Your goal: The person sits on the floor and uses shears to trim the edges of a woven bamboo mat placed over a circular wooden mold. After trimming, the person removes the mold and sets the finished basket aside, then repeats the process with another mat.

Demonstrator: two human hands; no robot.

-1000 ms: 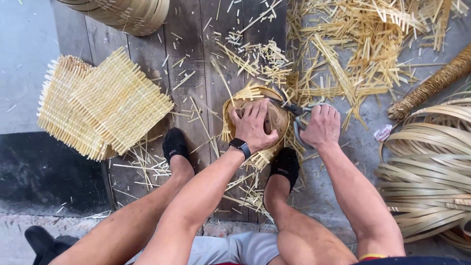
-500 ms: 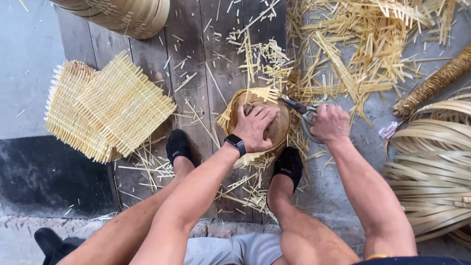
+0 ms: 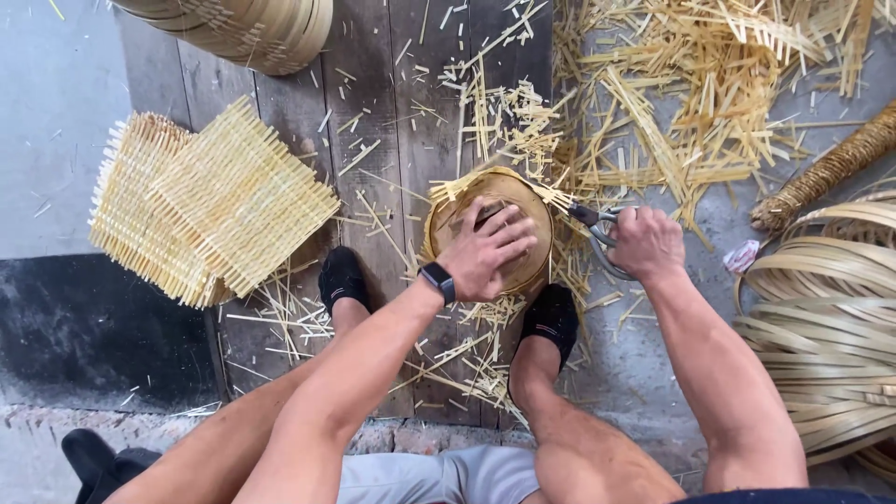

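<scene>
A round bamboo basket frame (image 3: 523, 201) with woven strips sticking out of its rim stands on dark wooden planks between my feet. My left hand (image 3: 490, 250), with a black watch on the wrist, presses down on top of it. My right hand (image 3: 646, 243) grips metal shears (image 3: 593, 219), whose blades point left at the protruding strips on the basket's right rim.
Two square woven bamboo mats (image 3: 210, 205) lie stacked at the left. Stacked round bamboo rims (image 3: 252, 28) sit at the top left. Cut bamboo scraps (image 3: 691, 84) litter the top right. Coiled bamboo strips (image 3: 831, 327) and a rope-wrapped handle (image 3: 821, 173) lie at the right.
The basket has been turned under my left hand, and the shears have closed in on its right rim. The view has shifted slightly.
</scene>
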